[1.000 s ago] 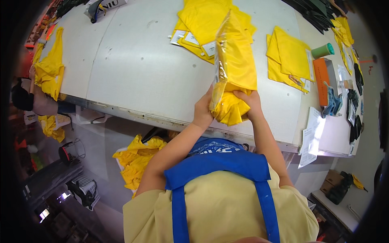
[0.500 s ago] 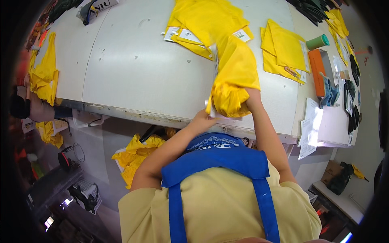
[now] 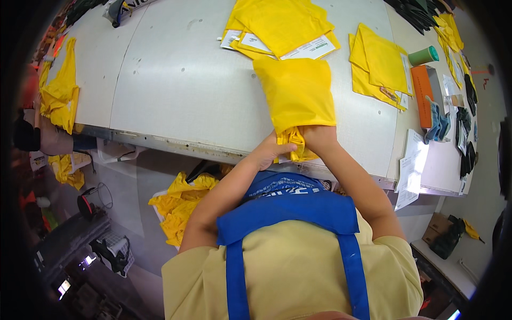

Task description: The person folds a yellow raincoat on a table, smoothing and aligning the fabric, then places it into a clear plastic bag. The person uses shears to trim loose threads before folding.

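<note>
Yellow bagged garment (image 3: 298, 93) under both hands

Both forearms reach forward, left hand (image 3: 269, 153) and right hand (image 3: 316, 136) closed, side by side.

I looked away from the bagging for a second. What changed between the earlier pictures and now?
The yellow bag, held upright above the table before, now lies flat on it. The right hand has gone into its opening; the left hand still grips the yellow cloth there. The folded yellow stacks stayed put.
</note>
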The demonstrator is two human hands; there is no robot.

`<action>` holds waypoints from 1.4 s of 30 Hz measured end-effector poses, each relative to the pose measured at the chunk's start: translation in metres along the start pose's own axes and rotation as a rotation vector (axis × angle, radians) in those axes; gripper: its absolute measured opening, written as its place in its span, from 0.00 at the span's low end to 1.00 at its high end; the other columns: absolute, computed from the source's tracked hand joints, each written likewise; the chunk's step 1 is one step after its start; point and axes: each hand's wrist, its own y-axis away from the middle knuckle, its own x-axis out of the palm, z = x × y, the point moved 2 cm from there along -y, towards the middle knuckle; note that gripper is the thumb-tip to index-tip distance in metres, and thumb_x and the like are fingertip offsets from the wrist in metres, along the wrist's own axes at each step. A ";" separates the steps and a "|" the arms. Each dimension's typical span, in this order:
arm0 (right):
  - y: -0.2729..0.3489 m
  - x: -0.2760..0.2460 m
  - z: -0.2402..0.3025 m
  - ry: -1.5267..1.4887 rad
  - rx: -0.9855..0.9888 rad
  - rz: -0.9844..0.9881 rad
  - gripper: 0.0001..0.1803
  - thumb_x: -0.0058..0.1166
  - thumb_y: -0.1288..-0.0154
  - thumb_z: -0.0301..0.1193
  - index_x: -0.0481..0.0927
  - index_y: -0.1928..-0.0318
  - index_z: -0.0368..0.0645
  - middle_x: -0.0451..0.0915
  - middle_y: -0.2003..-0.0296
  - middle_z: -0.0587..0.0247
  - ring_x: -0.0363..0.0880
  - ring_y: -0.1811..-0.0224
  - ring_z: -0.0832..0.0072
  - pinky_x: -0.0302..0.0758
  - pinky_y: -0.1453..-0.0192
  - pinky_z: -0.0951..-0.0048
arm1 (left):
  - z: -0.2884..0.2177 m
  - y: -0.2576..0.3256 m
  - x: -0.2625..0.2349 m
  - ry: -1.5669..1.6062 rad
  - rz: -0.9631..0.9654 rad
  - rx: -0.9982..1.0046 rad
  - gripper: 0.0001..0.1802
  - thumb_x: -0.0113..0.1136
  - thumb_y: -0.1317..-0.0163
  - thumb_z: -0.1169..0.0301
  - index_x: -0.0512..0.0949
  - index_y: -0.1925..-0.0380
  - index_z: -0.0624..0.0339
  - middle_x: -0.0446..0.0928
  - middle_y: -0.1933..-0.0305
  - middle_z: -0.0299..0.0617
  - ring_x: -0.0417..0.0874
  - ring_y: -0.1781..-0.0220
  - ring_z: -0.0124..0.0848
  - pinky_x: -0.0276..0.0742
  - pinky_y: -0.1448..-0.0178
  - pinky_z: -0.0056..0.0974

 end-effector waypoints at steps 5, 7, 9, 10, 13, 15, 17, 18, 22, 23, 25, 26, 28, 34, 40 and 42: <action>-0.002 -0.003 -0.028 -0.126 0.092 0.215 0.27 0.52 0.39 0.37 0.70 0.38 0.48 0.65 0.36 0.58 0.60 0.33 0.58 0.55 0.29 0.64 | 0.014 0.009 -0.002 -0.026 -0.187 0.013 0.40 0.57 0.47 0.84 0.53 0.34 0.62 0.64 0.36 0.44 0.67 0.35 0.35 0.62 0.32 0.36; -0.002 -0.004 -0.038 -0.293 0.265 0.267 0.30 0.50 0.37 0.39 0.65 0.35 0.49 0.61 0.32 0.60 0.57 0.30 0.62 0.54 0.29 0.66 | 0.014 0.005 0.002 -0.036 -0.180 0.033 0.41 0.54 0.49 0.86 0.52 0.34 0.64 0.64 0.35 0.44 0.66 0.34 0.35 0.61 0.32 0.37; -0.005 -0.003 -0.029 -0.015 0.231 0.270 0.30 0.49 0.37 0.40 0.64 0.35 0.49 0.60 0.32 0.59 0.55 0.30 0.61 0.52 0.28 0.64 | 0.014 0.001 0.004 -0.079 -0.179 0.046 0.41 0.55 0.50 0.85 0.53 0.33 0.63 0.64 0.35 0.45 0.65 0.33 0.34 0.61 0.31 0.37; -0.006 -0.001 -0.021 0.026 0.168 0.239 0.30 0.48 0.36 0.41 0.64 0.34 0.49 0.60 0.33 0.58 0.55 0.30 0.60 0.52 0.28 0.62 | 0.010 -0.001 0.003 -0.072 -0.144 0.007 0.42 0.55 0.50 0.85 0.53 0.33 0.63 0.64 0.35 0.45 0.65 0.34 0.34 0.61 0.32 0.37; 0.008 0.014 0.006 0.001 0.041 0.234 0.29 0.44 0.34 0.43 0.63 0.34 0.50 0.61 0.34 0.54 0.55 0.30 0.55 0.49 0.28 0.53 | -0.001 0.008 -0.005 -0.023 -0.059 -0.082 0.42 0.56 0.51 0.83 0.53 0.33 0.61 0.65 0.36 0.45 0.66 0.34 0.34 0.61 0.32 0.37; 0.027 0.035 0.005 -0.112 0.086 0.168 0.30 0.45 0.35 0.44 0.64 0.34 0.50 0.61 0.34 0.55 0.55 0.30 0.55 0.49 0.28 0.54 | -0.007 0.010 -0.015 0.029 -0.005 -0.100 0.41 0.57 0.50 0.82 0.55 0.33 0.60 0.66 0.37 0.44 0.67 0.35 0.34 0.62 0.33 0.36; 0.022 0.037 0.006 -0.057 0.043 0.198 0.31 0.47 0.35 0.44 0.63 0.34 0.50 0.60 0.33 0.55 0.54 0.30 0.56 0.49 0.28 0.56 | -0.012 0.012 -0.011 0.054 -0.088 -0.101 0.40 0.60 0.49 0.80 0.56 0.34 0.59 0.66 0.38 0.44 0.67 0.36 0.34 0.63 0.34 0.37; 0.018 0.036 0.006 -0.029 0.023 0.212 0.31 0.48 0.36 0.45 0.63 0.34 0.50 0.59 0.33 0.55 0.54 0.30 0.57 0.49 0.27 0.58 | -0.012 0.008 -0.005 0.002 -0.126 -0.080 0.41 0.61 0.49 0.79 0.56 0.34 0.59 0.66 0.38 0.44 0.67 0.36 0.35 0.62 0.33 0.38; -0.010 0.020 -0.038 -0.135 0.028 0.403 0.35 0.50 0.37 0.48 0.59 0.32 0.51 0.57 0.31 0.57 0.52 0.28 0.63 0.49 0.27 0.64 | 0.021 -0.003 -0.002 -0.103 -0.285 0.018 0.44 0.57 0.49 0.84 0.50 0.32 0.58 0.62 0.36 0.45 0.63 0.33 0.37 0.56 0.30 0.38; 0.000 0.028 -0.049 -0.143 0.091 0.394 0.35 0.49 0.37 0.48 0.59 0.32 0.51 0.57 0.31 0.57 0.52 0.28 0.63 0.48 0.26 0.64 | 0.028 -0.005 -0.004 -0.113 -0.324 0.030 0.44 0.56 0.50 0.85 0.49 0.32 0.58 0.61 0.35 0.45 0.62 0.33 0.37 0.56 0.30 0.38; 0.005 0.038 -0.057 -0.160 0.207 0.375 0.35 0.47 0.36 0.50 0.60 0.32 0.50 0.58 0.31 0.58 0.51 0.28 0.63 0.46 0.26 0.63 | 0.027 -0.007 -0.008 -0.172 -0.312 -0.049 0.46 0.52 0.51 0.87 0.45 0.31 0.59 0.58 0.33 0.47 0.59 0.30 0.37 0.54 0.29 0.38; 0.000 0.035 -0.052 -0.140 0.199 0.380 0.35 0.47 0.36 0.50 0.60 0.32 0.50 0.58 0.31 0.59 0.51 0.28 0.63 0.46 0.26 0.64 | 0.018 -0.007 -0.004 -0.206 -0.320 -0.042 0.47 0.51 0.52 0.87 0.45 0.31 0.59 0.58 0.33 0.47 0.59 0.30 0.38 0.54 0.29 0.37; -0.018 0.021 -0.033 -0.098 0.180 0.389 0.35 0.46 0.35 0.50 0.59 0.31 0.50 0.57 0.31 0.59 0.51 0.28 0.63 0.46 0.26 0.64 | 0.011 -0.011 -0.006 -0.263 -0.274 -0.044 0.48 0.50 0.52 0.87 0.43 0.30 0.60 0.57 0.32 0.48 0.58 0.30 0.38 0.53 0.29 0.37; -0.049 0.045 -0.013 -0.028 0.086 0.351 0.35 0.46 0.35 0.50 0.59 0.32 0.50 0.58 0.31 0.59 0.51 0.28 0.63 0.46 0.26 0.64 | 0.004 -0.012 -0.023 -0.288 -0.119 -0.173 0.50 0.52 0.54 0.86 0.42 0.30 0.59 0.55 0.30 0.48 0.56 0.28 0.37 0.52 0.28 0.37; -0.054 0.068 0.010 0.054 0.074 0.263 0.35 0.46 0.35 0.50 0.59 0.32 0.50 0.58 0.31 0.59 0.52 0.28 0.63 0.46 0.26 0.64 | 0.007 0.005 -0.011 0.006 -0.151 -0.078 0.53 0.65 0.48 0.77 0.41 0.29 0.55 0.54 0.29 0.41 0.54 0.28 0.35 0.51 0.27 0.39; -0.063 0.070 0.008 0.066 0.074 0.280 0.35 0.46 0.35 0.50 0.60 0.32 0.50 0.58 0.31 0.59 0.52 0.29 0.63 0.47 0.26 0.64 | 0.012 0.004 -0.017 0.051 -0.158 -0.067 0.53 0.64 0.50 0.80 0.41 0.29 0.55 0.55 0.30 0.41 0.55 0.28 0.35 0.52 0.27 0.39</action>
